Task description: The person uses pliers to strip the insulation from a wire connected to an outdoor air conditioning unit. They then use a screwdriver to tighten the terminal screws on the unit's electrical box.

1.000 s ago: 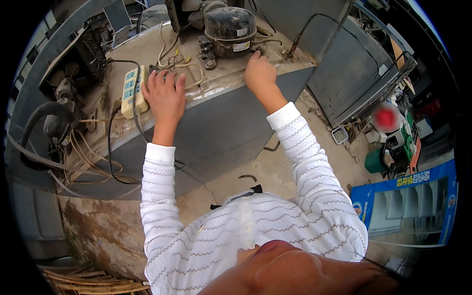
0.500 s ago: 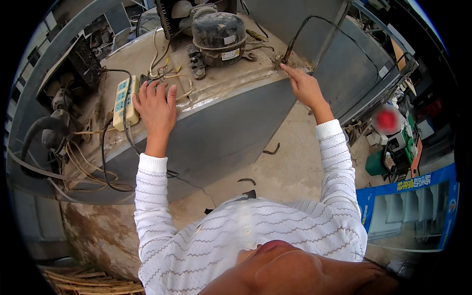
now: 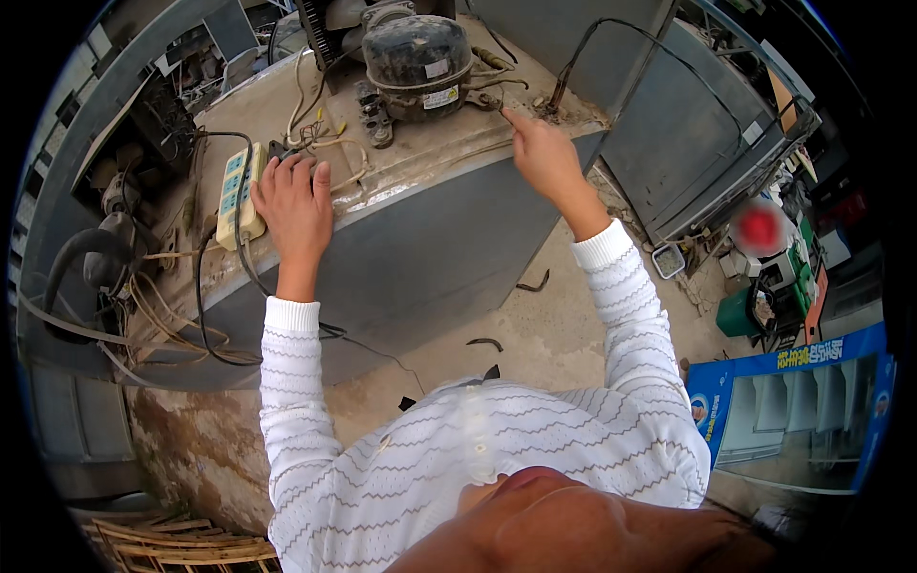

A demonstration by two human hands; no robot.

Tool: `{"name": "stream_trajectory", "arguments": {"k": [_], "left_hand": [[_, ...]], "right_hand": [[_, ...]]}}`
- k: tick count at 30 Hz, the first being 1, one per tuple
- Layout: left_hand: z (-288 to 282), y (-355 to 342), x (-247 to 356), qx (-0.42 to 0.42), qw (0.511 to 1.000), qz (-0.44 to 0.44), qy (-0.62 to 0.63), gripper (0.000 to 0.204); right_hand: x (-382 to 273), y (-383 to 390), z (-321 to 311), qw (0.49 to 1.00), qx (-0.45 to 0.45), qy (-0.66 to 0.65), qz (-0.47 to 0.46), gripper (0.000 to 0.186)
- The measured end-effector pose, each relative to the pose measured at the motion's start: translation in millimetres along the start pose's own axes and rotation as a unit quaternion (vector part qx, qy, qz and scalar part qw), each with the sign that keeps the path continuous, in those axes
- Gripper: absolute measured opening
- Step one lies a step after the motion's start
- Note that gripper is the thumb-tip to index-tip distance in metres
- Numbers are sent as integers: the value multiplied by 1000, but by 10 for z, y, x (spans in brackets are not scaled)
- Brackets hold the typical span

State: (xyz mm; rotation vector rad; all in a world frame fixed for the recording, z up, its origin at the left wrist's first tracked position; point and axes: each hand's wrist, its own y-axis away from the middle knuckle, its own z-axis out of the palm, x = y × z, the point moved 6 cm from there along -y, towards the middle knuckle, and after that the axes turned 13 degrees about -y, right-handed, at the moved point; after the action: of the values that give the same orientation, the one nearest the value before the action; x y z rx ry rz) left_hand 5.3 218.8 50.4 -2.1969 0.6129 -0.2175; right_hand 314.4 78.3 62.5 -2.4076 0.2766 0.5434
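My left hand (image 3: 291,210), fingers bent but apart, rests at the edge of the dusty metal top (image 3: 368,177), right beside a cream power strip (image 3: 235,201) with blue sockets and cables. My right hand (image 3: 546,162) has its index finger stretched to the mounting foot (image 3: 482,98) of a black compressor (image 3: 411,57); its other fingers are curled, and whether they hold anything is hidden. Loose wires (image 3: 325,143) with yellow connectors lie between my hands. Copper-coloured pipes and a black cable (image 3: 597,24) rise at the top's right end.
A motor with a thick hose (image 3: 86,248) and coiled wires sit at left. Grey panels (image 3: 688,143) stand at right, near a small tray (image 3: 668,260), green bin (image 3: 735,310), assorted clutter and a blue-framed cabinet (image 3: 793,430). Black scraps (image 3: 485,344) lie on the floor.
My right hand moved right along the top to the pipes by the corner, then came back left to the compressor's foot. My left hand stayed beside the power strip as the view shifted slightly.
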Motion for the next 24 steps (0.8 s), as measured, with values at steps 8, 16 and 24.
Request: {"name": "stream_trajectory", "arguments": {"k": [8, 16, 24], "left_hand": [[-10, 3, 2, -3, 1000, -1, 8, 43], [-8, 6, 1, -7, 1000, 2, -9, 41], [-5, 4, -22, -12, 1000, 2, -8, 41]], "right_hand": [[-43, 52, 57, 999, 41, -35, -4, 32], [-165, 36, 236, 998, 34, -6, 43, 39], [-432, -42, 532, 988, 43, 30, 145, 51]]}}
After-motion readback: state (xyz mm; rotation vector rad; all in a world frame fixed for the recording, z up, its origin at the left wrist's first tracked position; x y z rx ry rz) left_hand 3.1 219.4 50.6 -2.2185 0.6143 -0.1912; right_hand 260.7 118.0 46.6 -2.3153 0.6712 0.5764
